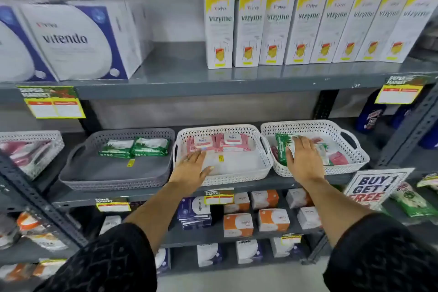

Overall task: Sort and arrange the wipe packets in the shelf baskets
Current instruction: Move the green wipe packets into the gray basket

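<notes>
Three baskets stand side by side on the middle shelf. The grey basket (75, 168) holds two green wipe packets (134, 147) at its back. The middle white basket (237, 179) holds two pink packets (219, 142) at its back. My left hand (193, 167) lies flat on that basket's front left rim, fingers spread, holding nothing. The right white basket (350, 147) holds mixed packets. My right hand (304, 156) rests palm down on a green packet (282, 147) there; pink packets (339, 158) show beside it. Whether the fingers grip the green packet is hidden.
A fourth basket (28, 149) with pink packets sits at far left. Tall yellow-white boxes (308, 23) and large white boxes (78, 40) fill the shelf above. Small boxes (238, 224) line the shelves below. A "Buy 1 Get 1 Free" sign (374, 187) leans at the right.
</notes>
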Available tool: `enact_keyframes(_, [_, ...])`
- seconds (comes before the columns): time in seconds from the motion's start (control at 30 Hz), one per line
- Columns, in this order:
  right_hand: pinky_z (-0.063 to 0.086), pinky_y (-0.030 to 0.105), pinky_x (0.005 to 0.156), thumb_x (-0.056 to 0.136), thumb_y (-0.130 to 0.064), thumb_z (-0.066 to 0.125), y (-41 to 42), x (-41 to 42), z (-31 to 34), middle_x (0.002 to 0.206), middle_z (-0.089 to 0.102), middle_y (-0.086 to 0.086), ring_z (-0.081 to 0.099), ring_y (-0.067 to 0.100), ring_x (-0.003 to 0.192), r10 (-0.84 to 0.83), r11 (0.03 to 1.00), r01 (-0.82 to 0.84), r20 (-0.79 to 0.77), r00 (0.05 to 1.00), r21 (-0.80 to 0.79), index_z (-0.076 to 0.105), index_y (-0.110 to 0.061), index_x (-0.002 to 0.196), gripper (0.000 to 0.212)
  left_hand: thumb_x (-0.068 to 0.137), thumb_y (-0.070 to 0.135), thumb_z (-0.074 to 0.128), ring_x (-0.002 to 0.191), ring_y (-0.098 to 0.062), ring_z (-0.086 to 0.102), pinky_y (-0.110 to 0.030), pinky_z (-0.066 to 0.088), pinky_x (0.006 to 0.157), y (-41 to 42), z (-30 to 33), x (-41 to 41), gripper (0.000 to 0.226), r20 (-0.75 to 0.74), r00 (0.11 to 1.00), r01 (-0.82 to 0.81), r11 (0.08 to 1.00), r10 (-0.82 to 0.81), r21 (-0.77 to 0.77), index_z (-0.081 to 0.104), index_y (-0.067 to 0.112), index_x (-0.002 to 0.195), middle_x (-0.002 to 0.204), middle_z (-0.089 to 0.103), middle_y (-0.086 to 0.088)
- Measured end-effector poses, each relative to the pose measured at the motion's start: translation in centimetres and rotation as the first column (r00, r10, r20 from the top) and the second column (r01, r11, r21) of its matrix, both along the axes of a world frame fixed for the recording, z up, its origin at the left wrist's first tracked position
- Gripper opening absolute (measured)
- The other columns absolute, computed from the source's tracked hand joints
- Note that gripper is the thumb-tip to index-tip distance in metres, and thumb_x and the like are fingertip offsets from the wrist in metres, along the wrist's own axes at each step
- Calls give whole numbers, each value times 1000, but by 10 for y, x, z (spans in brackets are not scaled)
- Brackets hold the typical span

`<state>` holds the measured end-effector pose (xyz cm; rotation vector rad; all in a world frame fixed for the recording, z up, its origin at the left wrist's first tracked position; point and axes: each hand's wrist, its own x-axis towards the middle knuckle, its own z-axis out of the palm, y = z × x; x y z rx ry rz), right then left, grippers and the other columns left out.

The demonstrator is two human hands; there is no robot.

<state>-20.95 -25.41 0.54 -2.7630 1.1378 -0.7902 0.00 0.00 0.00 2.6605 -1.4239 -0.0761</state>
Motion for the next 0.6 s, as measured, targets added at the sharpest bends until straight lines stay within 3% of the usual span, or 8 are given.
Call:
enact_keyframes(0.07, [43, 52, 97, 96, -28, 50, -15, 12, -3, 129, 50, 25, 45, 40, 121, -61, 992, 64, -30, 998, 112, 48, 4, 130, 47, 94, 61, 20, 133, -33, 37, -44, 32, 108, -8, -10, 9, 71, -135, 990, -26, 995, 40, 101, 22, 15, 148, 152, 32, -13])
enact_keyframes(0.13, [45, 51, 96, 97, -33, 48, -28, 24, -7, 137, 45, 26, 42, 41, 126, -118, 968, 141, -120, 986, 207, 41, 3, 137, 54, 82, 77, 10, 112, -32, 55, -44, 45, 93, -11, -23, 16, 83, -158, 986, -13, 979, 46, 204, 47, 21, 131, 130, 57, -13])
enact_keyframes(0.2, [47, 51, 96, 96, -38, 50, -42, 34, -13, 145, 36, 27, 43, 42, 128, -150, 938, 201, -194, 970, 283, 28, 1, 145, 66, 82, 78, 9, 95, -28, 60, -40, 48, 81, -18, -31, 21, 81, -138, 990, 36, 968, -2, 248, 61, 21, 106, 108, 66, -9])
enact_keyframes(0.27, [48, 52, 94, 91, -48, 56, -53, 43, -20, 149, 33, 25, 46, 43, 126, -172, 906, 248, -237, 956, 343, 19, -1, 148, 83, 85, 75, 9, 85, -26, 60, -39, 49, 75, -22, -38, 23, 79, -92, 995, 67, 979, -50, 192, 66, 22, 95, 95, 68, -7])
enact_keyframes(0.4, [51, 50, 88, 74, -76, 56, -67, 58, -35, 136, 49, 23, 51, 39, 121, -235, 891, 351, -371, 898, 287, 20, -3, 146, 109, 90, 67, 18, 84, -25, 63, -34, 47, 68, -18, -54, 20, 64, 29, 995, 99, 995, -99, 23, 67, 29, 107, 96, 71, -3])
enact_keyframes(0.53, [50, 49, 90, 70, -82, 52, -72, 64, -48, 128, 56, 23, 56, 37, 114, -285, 905, 377, -377, 881, 196, 29, -1, 141, 110, 88, 67, 20, 85, -21, 65, -32, 47, 66, -18, -59, 19, 61, 89, 992, 88, 995, -84, -37, 65, 33, 111, 99, 71, 1])
enact_keyframes(0.6, [49, 47, 90, 67, -78, 60, -72, 65, -50, 125, 58, 23, 58, 36, 111, -300, 905, 375, -321, 898, 202, 32, -2, 140, 109, 86, 69, 15, 82, -21, 66, -32, 48, 65, -19, -60, 20, 68, 99, 992, 83, 995, -77, -55, 66, 31, 109, 97, 71, 1])
